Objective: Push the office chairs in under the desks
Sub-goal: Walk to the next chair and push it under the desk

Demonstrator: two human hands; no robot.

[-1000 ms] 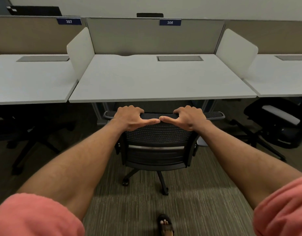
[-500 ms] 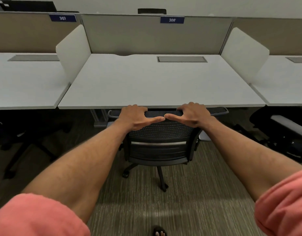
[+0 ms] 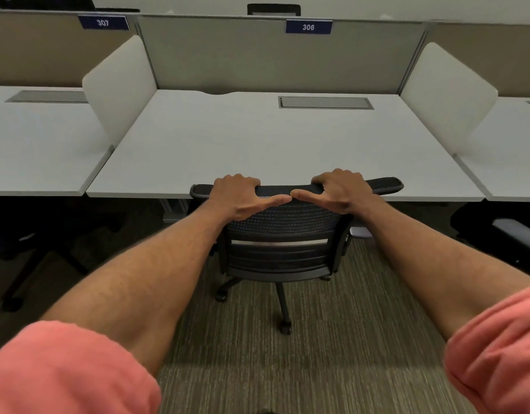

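1. Two bare hands are seen in the head view, both laid on the top rail of a black mesh-backed office chair [image 3: 283, 231] on castors.
2. The left hand [image 3: 238, 197] is closed over the left part of the rail, fingers curled over its far edge and the thumb stretched along the near side toward the middle.
3. The right hand [image 3: 341, 191] is clamped on the right part of the rail in the same way, and its thumb tip is almost met by the left thumb tip at the centre.
4. The chair is placed at the front edge of a white rectangular desk [image 3: 257, 144], its top rail level with that edge and its seat hidden beneath the desktop; the wheeled base is still visible on the striped grey-brown carpet [image 3: 332, 339].
5. The desk is marked by a dark blue number plate reading 306 [image 3: 308, 26] on the grey partition panel [image 3: 272, 55] behind it.
6. A grey recessed cable hatch [image 3: 325, 102] is set into the desktop near the back.
7. White rounded side dividers [image 3: 120, 85] are fitted between the neighbouring desks.
8. Salmon-pink rolled sleeves [image 3: 69, 372] are seen on both arms.
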